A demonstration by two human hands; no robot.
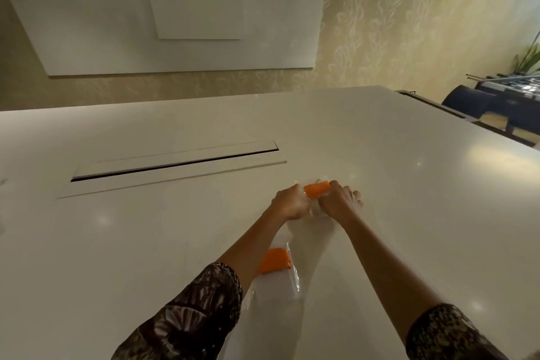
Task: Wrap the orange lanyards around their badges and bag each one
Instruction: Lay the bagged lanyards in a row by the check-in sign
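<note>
White table: left hand, right hand grip orange bundle; bag faint; second bundle half behind forearm.

the held lanyard fills the gap between left grip and right grip; a bagged lanyard lies nearer, under the left forearm; table beyond and right lies open.

Orange lanyard roll far; bagged roll nearer.

This looks like an office meeting room or lounge: a broad glossy white desk with a recessed cable slot, a white wall panel, leaf-patterned cream wallpaper, a foosball table and dark blue chairs.
</note>
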